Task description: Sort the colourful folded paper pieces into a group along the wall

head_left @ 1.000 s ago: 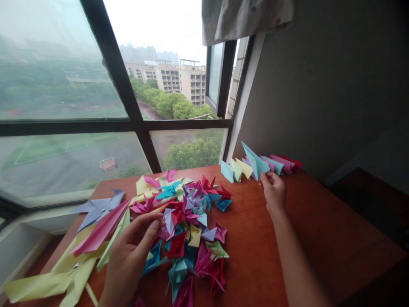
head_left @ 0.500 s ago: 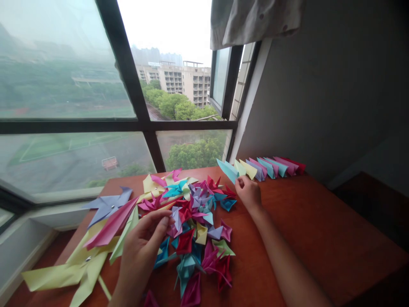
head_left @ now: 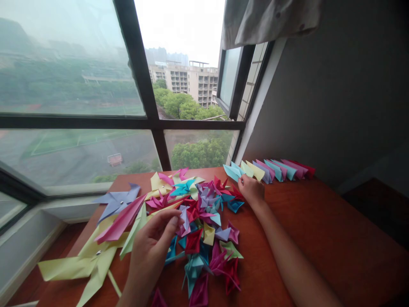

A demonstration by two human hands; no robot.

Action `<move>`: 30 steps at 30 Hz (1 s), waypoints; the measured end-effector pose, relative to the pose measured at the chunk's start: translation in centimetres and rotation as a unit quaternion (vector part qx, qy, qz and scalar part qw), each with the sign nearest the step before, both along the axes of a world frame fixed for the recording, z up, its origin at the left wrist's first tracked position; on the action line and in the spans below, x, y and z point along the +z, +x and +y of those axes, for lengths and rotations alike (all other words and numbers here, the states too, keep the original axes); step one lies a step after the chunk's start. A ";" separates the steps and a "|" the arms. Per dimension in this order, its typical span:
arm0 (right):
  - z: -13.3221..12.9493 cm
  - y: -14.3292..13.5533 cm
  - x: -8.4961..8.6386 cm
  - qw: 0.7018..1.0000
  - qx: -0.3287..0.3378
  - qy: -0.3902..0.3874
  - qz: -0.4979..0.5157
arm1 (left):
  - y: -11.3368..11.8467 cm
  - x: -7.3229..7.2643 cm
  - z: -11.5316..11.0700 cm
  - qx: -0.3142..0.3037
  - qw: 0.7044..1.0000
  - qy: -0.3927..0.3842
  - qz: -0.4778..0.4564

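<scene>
Blue folded paper (head_left: 232,172) sits at the left end of the folded row (head_left: 289,169), right hand (head_left: 254,191) fingers (head_left: 242,181) pinching its edge, presumably for alignment (left hand (head_left: 152,245) fingers half-curled, apparently holding nothing).

Right arm (head_left: 283,236) outstretched, fingers (head_left: 244,181) bent

Daylight from the window (head_left: 191,30) blows out the sky, leaving the right wall (head_left: 319,94) dim.

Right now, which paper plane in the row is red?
The rightmost paper plane, partly behind a pink plane; the others in line are light blue, green, yellow, purple or pink.
</scene>
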State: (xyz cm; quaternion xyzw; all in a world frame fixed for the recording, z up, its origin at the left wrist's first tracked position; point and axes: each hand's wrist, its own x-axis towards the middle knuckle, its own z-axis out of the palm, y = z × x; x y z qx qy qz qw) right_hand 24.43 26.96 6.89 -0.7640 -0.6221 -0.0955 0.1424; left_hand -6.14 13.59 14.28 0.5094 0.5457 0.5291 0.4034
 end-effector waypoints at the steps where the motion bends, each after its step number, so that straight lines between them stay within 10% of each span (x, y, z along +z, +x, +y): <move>1: 0.0 0.1 0.0 1.000 -0.003 -0.001 -0.003 | 0.0 -0.1 0.0 -0.001 1.000 0.000 -0.002; 30: -3.0 2.5 2.0 0.998 0.044 0.007 0.051 | -0.8 -0.2 0.3 -0.003 0.999 -0.003 0.039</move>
